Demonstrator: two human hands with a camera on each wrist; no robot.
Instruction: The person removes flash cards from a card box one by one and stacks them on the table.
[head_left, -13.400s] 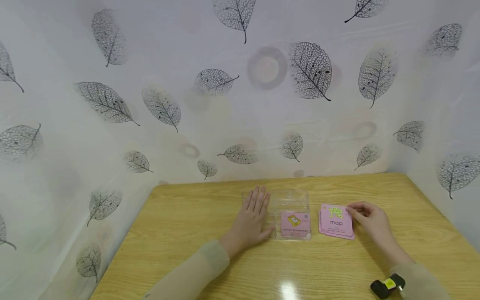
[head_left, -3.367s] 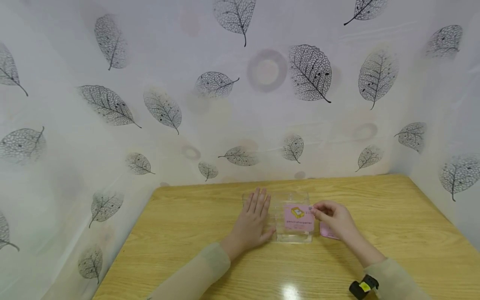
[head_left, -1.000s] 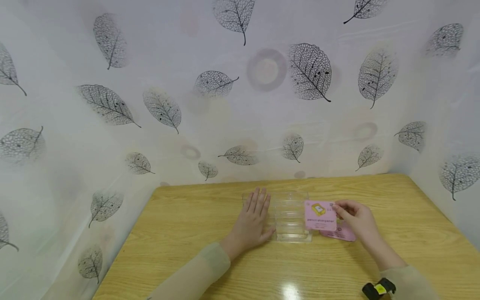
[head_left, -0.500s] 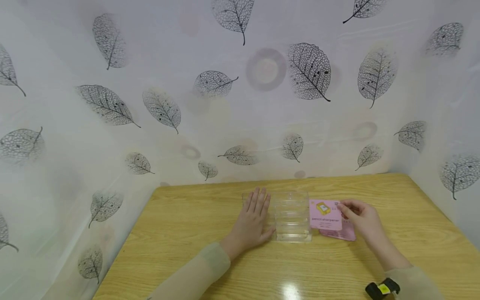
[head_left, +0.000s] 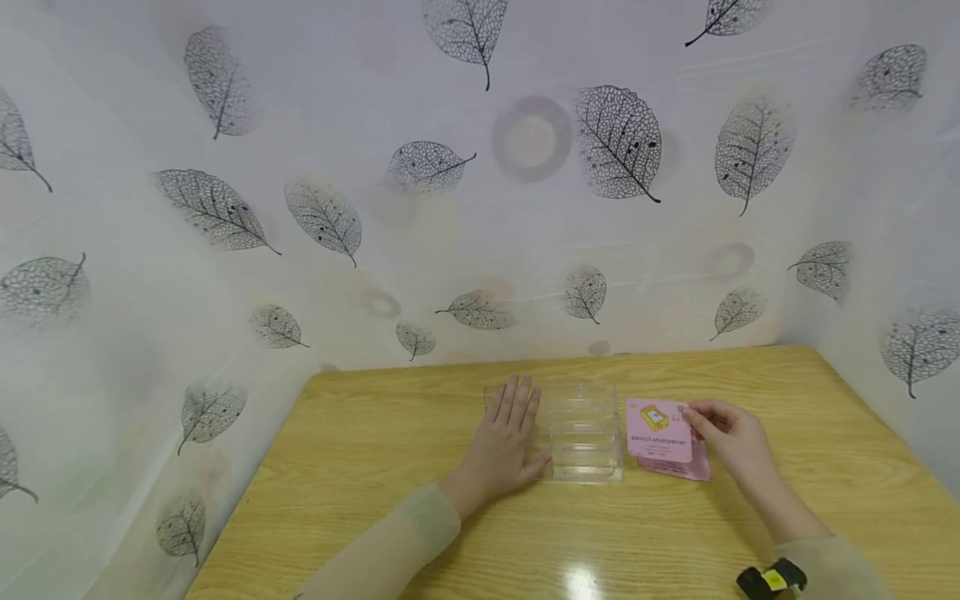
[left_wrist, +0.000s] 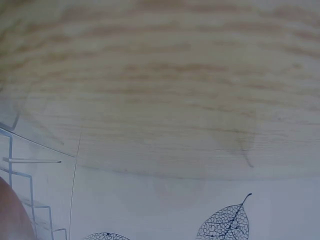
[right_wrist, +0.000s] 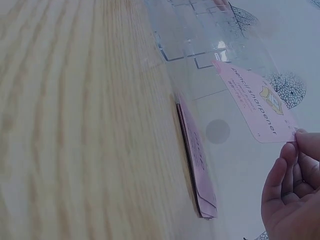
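Note:
My right hand [head_left: 729, 437] pinches a pink flashcard [head_left: 658, 429] by its upper right corner; it is printed "pencil sharpener" with a yellow picture. In the right wrist view the flashcard [right_wrist: 257, 102] is raised above a small stack of pink cards [right_wrist: 196, 165] lying on the table. From the head view it covers most of that stack [head_left: 686, 468]. My left hand [head_left: 501, 442] lies with straight fingers over the left part of a clear stepped plastic rack [head_left: 587, 475]. The rack's tiers hold no card where they show.
The wood-grain table [head_left: 360, 467] runs back to a white leaf-print sheet [head_left: 420, 250], which also hangs at both sides. A black strap with a yellow patch [head_left: 772, 579] is on the right wrist.
Over the last seconds the right hand has drawn the pencil sharpener card off the rack and moved it right, over the card stack. The left hand has stayed in place.

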